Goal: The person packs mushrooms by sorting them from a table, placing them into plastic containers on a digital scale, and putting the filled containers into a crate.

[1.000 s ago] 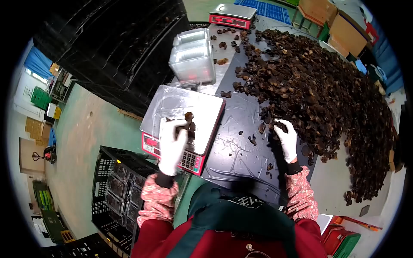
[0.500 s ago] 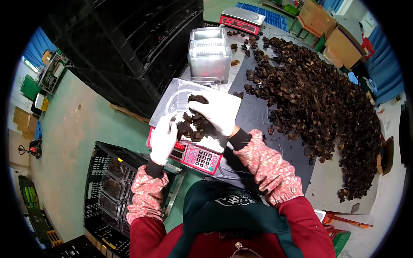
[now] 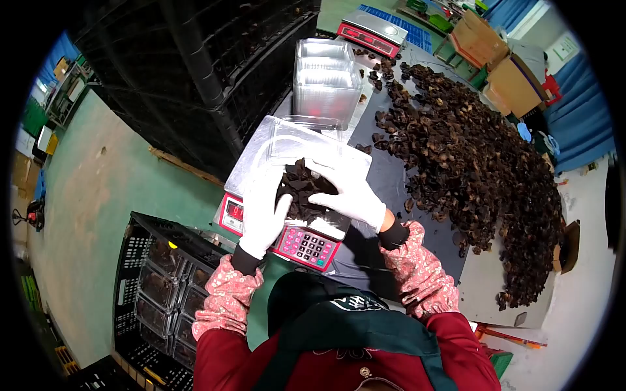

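Observation:
A pile of dark dried pieces resembling wood ear mushrooms (image 3: 302,195) lies in a clear plastic box on the red scale (image 3: 306,249). The box's clear lid (image 3: 300,140) stands open on the far side. My left hand (image 3: 263,212), in a white glove, lies along the left of the pile, thumb apart from the fingers. From the right, my gloved right hand (image 3: 355,195) reaches over the pile with thumb and fingers spread, touching the pieces. Its fingertips and part of the box's walls are hard to make out against the white glare.
Stacked clear boxes (image 3: 326,85) stand beyond the scale, near a second scale (image 3: 370,32). A large heap of dark pieces (image 3: 476,156) covers the table's right side. Black crates (image 3: 189,72) tower at the left. A black crate (image 3: 127,287) below holds filled clear boxes (image 3: 156,296).
My right hand has drawn back to the right, with its thumb and fingers now spread apart. The pieces lie more gathered between my hands. My left hand has shifted slightly right.

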A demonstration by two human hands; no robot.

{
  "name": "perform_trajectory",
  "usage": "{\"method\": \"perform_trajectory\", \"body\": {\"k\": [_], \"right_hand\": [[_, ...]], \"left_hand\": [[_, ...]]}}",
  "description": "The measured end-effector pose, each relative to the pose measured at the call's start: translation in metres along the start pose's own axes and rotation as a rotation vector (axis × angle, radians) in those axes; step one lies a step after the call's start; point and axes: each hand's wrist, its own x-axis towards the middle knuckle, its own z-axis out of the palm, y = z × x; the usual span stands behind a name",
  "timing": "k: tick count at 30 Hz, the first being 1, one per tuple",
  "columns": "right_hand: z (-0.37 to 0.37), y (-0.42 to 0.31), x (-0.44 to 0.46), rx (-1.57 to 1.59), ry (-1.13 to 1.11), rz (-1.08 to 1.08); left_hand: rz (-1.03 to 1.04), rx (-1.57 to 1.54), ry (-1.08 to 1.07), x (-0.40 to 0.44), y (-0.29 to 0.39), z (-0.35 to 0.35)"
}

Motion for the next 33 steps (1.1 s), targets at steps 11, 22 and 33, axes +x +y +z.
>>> {"method": "perform_trajectory", "body": {"k": [11,22,33], "right_hand": [[0.007,-0.012,-0.048,0.307,0.191,0.092],[-0.034,0.134,-0.196,-0.334,0.326,0.891],[-0.047,0.153,-0.201,-0.12,0.591,0.811]], "left_hand": [[0.231,0.282,-0.251,0.02,0.026,0.001],[0.238,0.296,0.017,0.018,0.062,-0.006],[0.109,-0.033,-0.333,-0.023,0.169,0.232]]}}
